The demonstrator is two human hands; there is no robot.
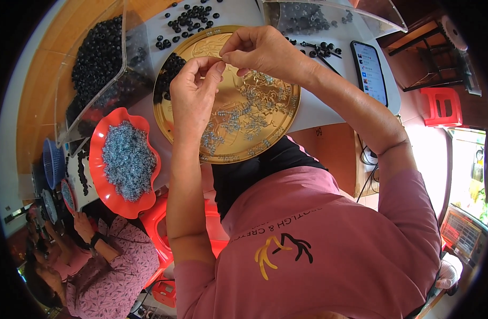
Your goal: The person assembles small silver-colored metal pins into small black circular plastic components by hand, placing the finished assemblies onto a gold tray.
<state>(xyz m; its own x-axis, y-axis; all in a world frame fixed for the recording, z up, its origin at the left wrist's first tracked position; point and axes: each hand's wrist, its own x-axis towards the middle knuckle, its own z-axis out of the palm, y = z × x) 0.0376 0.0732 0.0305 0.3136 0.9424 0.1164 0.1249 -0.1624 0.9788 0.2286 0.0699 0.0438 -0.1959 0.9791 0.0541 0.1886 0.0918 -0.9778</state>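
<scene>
Gold is under my left hand and right hand, fingertips pinched closed; on what, I cannot tell. Grey-blue beads lie toward the tray's right and lower edges, probably light, slippery, best taken by 2 fingertips.

A lit phone lies near a red stool.

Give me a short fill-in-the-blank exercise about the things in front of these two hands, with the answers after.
The left hand and right hand meet above a round tray coloured ____.
The wavy-edged dish holding blue-grey beads is ____.
Left or right: in the picture, the phone lies to the tray's ____.
The heaped beads at upper left are ____.

Missing words: gold; red; right; black.
</scene>
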